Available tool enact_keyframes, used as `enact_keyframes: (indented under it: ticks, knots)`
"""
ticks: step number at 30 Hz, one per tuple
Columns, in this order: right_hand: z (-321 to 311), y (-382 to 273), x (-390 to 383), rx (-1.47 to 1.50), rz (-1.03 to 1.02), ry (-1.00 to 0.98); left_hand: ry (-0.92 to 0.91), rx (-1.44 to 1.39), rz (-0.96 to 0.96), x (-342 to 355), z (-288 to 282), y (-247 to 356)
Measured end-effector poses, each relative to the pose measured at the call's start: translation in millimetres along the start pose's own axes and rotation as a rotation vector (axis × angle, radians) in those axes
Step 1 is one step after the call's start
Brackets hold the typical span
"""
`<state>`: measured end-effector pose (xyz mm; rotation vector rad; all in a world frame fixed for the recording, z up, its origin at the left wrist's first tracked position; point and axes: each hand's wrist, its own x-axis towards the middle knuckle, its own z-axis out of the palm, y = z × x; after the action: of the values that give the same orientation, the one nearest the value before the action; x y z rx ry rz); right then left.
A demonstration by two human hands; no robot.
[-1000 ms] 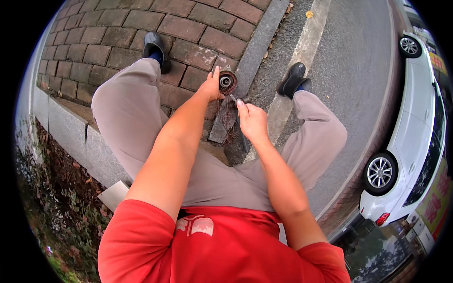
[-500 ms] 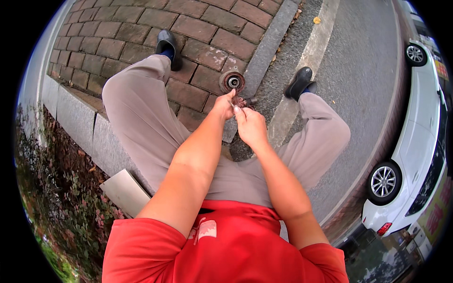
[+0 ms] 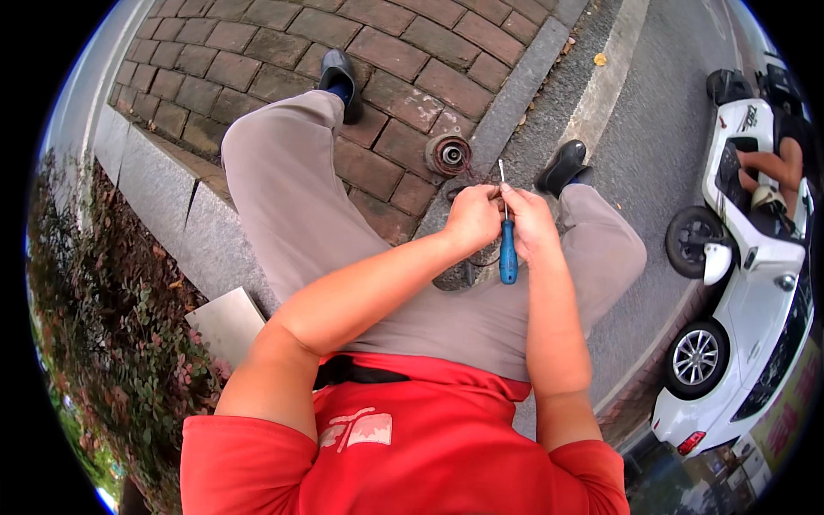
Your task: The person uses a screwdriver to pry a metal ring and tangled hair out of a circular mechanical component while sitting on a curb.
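Note:
In front of my chest I hold a screwdriver (image 3: 508, 255) in my right hand (image 3: 530, 220). Its blue handle hangs toward me and its thin metal shaft points away. My left hand (image 3: 474, 220) is closed right beside it, fingertips meeting those of my right hand; what it pinches, if anything, is too small to make out. Just beyond the hands a round, rusty metal part (image 3: 449, 155) with a ringed centre stands on the paving at the kerb. Reddish-brown windings or wires next to it are partly hidden by my hands. A dark thin cord shows below my left hand.
Brick paving (image 3: 386, 51) meets a stone kerb (image 3: 522, 86) and the asphalt road (image 3: 639, 129). My shoes (image 3: 564, 167) rest on either side. To the right pass a white scooter (image 3: 755, 172) with a rider, near a white car (image 3: 738, 343). A flat pale panel (image 3: 227, 326) lies by the shrubs.
My hands have drawn back from the metal parts toward me and to the right. The screwdriver's blue handle now shows, hanging below my right fingers. A scooter has come into view at right.

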<state>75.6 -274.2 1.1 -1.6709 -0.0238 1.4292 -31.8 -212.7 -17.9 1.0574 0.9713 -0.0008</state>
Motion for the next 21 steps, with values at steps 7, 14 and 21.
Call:
enact_keyframes:
  ticks: [7,14,21]
  knots:
    - [-31.7,-30.6,-8.4,0.031,0.223,-0.073,-0.189,0.069,0.14,-22.2,-108.6,127.8]
    - [-49.6,-16.1,-41.4,0.015,0.318,-0.148,-0.066,-0.279,0.323,4.2,-166.0,153.7]
    - [-5.3,-54.5,-128.7,0.261,0.124,-0.242,-0.068,-0.289,0.418,20.6,-153.2,153.3]
